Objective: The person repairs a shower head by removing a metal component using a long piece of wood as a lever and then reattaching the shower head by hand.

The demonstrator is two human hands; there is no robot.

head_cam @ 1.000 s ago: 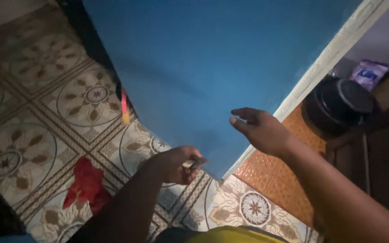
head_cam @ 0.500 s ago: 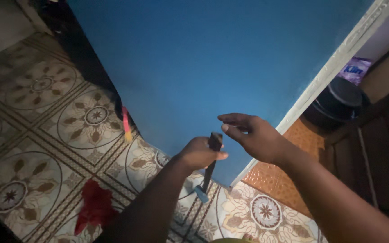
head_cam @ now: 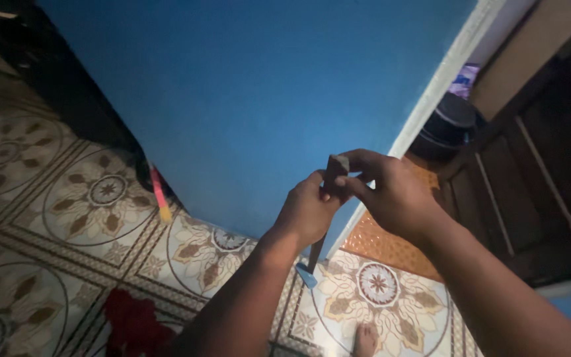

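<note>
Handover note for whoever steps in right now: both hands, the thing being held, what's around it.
Left hand: closed around the upper part of a thin dark stick-like tool, held roughly upright in front of the blue wall.
Right hand: fingertips pinch the tool's top end.
Tool: lower end has a small light-blue tip, hanging above the patterned tile floor; what kind of tool it is cannot be told.
Nearby: pink and yellow stick at the wall's foot, red cloth on the floor, dark round pot behind the white door frame.
Nothing shows what has been done or remains.
</note>
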